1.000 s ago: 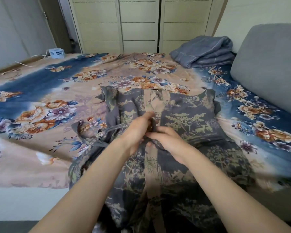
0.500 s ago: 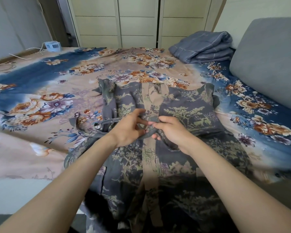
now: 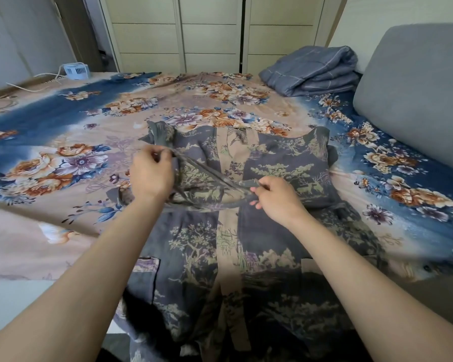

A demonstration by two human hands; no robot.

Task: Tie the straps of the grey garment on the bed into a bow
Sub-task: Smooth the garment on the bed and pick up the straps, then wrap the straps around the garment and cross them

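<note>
My left hand [image 3: 151, 173] pinches one strap [image 3: 194, 165] between thumb and fingers [image 3: 165, 155], drawing it taut across the grey garment [image 3: 272, 236], which lies flat on the bed [image 3: 50, 218] near its front edge. My right hand [image 3: 277, 197] pinches the other strap end [image 3: 249, 182] over the garment's waist, the other fingers loosely curled.

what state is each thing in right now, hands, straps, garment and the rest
left hand: shut on a strap, pulled out to the left
right hand: pinching a strap near the garment's middle
straps: stretched taut between the hands, no bow yet
grey garment: spread flat on the bed, hem hanging over the near edge
blue blanket: folded, at the far corner
wardrobe doors: closed
</note>
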